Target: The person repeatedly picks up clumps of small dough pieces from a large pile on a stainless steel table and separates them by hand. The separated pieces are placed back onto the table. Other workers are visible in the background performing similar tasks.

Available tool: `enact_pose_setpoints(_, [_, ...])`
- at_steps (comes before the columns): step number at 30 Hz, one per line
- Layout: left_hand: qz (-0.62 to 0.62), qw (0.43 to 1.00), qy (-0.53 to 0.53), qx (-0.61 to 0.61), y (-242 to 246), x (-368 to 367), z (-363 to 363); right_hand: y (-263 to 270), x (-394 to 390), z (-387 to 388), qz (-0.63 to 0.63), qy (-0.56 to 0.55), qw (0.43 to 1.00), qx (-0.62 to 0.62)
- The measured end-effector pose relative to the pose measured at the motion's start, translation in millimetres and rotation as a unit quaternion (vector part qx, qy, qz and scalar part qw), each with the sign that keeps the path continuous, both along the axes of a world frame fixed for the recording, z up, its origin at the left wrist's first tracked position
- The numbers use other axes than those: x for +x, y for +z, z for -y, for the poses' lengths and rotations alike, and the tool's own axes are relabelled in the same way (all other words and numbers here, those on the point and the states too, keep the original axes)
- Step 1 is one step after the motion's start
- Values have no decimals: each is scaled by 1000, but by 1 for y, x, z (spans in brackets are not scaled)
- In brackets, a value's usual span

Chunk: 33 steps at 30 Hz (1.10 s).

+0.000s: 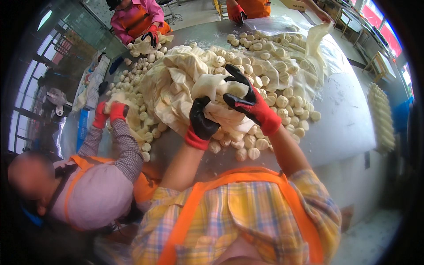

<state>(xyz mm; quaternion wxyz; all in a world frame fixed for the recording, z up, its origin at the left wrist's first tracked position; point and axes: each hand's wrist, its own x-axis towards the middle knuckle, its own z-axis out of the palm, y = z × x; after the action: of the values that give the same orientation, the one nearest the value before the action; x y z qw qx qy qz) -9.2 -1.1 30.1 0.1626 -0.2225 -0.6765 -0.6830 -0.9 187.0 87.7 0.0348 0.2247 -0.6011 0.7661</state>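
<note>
My left hand (202, 121), in a red glove with black-coated palm and fingers, grips a thin cream cloth-like sheet (228, 116). My right hand (250, 101), gloved the same way, curls its fingers around a pale round piece (237, 88) that lies against the sheet. Both hands are raised over a large crumpled heap of similar sheets (172, 79). Below and to the right of them, many round cream pieces (250, 140) with creased tops lie loose on the metal table (344, 122). My left fingertips are partly hidden by the sheet.
A co-worker at left (96, 192) holds a pale sheet in red gloves (109, 114). Across the table, another person (140, 16) handles sheets, and an orange apron (258, 10) shows beside them. An arm (319, 11) lifts a sheet at far right. Clear plastic film (271, 25) covers the back edge.
</note>
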Motion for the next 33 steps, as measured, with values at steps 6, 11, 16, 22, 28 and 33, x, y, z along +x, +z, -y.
enact_pose_setpoints(6, [-167,962,118,-182,4,0,2,-6,-2,13,-280,-230,895,261])
enact_pose_setpoints(11, [117,968,-142,170,15,0,-10,3,14,21,-366,-196,828,378])
enact_pose_setpoints(16, [189,954,-182,146,14,4,-6,-10,6,14,-248,-96,959,97])
enact_pose_setpoints(22, [146,985,-95,4,16,8,-3,8,-6,24,-165,-105,959,205])
enact_pose_setpoints(28, [146,988,-16,-50,28,13,-19,-11,-8,27,-18,-89,996,13])
enact_pose_setpoints(33, [153,986,-61,-26,11,9,-22,-99,-65,22,110,-162,974,-116])
